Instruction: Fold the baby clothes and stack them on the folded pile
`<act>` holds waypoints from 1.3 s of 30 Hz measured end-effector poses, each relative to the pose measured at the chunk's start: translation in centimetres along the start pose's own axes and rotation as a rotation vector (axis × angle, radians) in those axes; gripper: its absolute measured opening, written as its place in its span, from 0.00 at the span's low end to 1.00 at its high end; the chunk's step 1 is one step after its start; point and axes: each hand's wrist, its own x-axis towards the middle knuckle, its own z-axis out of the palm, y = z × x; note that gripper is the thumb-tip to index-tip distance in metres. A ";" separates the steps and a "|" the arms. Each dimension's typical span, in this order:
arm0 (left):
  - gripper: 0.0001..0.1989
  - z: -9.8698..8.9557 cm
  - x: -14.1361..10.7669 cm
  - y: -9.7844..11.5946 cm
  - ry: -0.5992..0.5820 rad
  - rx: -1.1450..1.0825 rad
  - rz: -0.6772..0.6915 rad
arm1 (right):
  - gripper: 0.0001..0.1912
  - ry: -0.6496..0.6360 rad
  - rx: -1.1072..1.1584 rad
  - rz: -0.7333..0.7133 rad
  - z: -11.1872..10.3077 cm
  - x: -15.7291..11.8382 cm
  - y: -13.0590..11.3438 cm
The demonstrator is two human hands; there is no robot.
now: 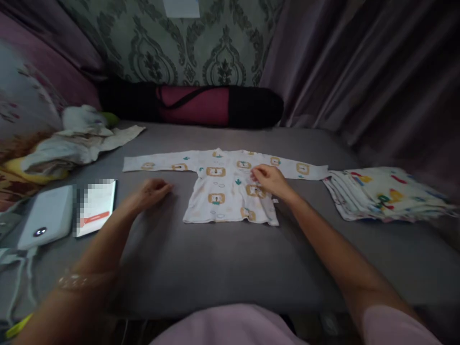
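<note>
Spreading flat across the grey table (pixel 215 268), the little shirt (pixel 224 194) could bunch up if one side gets dragged. Its cuff sits right at the folded stack (pixel 391 191), so a sideways tug might mess that up too. Right hand (pixel 266 179) is over the front, fingers bent, can't tell if pinching; left hand (pixel 156 191), near a sleeve, too blurry to call open or closed.

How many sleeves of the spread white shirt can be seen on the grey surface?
2. The left sleeve lies beyond the left hand; the right sleeve ends by the folded cloth pile. Neither seems hidden.
</note>
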 end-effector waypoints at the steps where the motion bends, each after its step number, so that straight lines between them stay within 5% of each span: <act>1: 0.21 0.8 -1.1 0.1 -0.060 -0.021 0.005 | 0.13 -0.005 -0.013 0.084 -1.3 -1.9 1.0; 5: 0.25 3.0 -4.6 1.5 -0.117 -0.017 0.014 | 0.15 -0.073 -0.163 0.306 -4.1 -8.0 3.1; 10: 0.25 4.0 -6.7 4.7 -0.063 -0.064 0.015 | 0.18 -0.089 -0.479 0.330 -2.7 -11.0 0.8; 15: 0.22 5.2 -7.0 5.7 0.008 -0.125 0.014 | 0.13 -0.092 -0.577 0.325 -1.5 -11.7 -1.4; 20: 0.20 5.4 -7.1 5.4 0.101 -0.324 0.010 | 0.09 -0.003 -0.480 0.310 -1.7 -11.9 -0.5; 26: 0.24 4.3 -7.1 4.0 0.013 -0.289 0.154 | 0.21 -0.162 -0.358 0.154 -3.3 -12.2 0.5; 30: 0.24 3.5 -6.8 2.7 -0.068 -0.125 0.265 | 0.18 -0.285 -0.412 0.065 -4.7 -11.9 0.0; 39: 0.26 3.0 -6.0 2.1 -0.168 -0.153 0.239 | 0.19 -0.339 -0.637 0.123 -5.0 -12.2 -0.9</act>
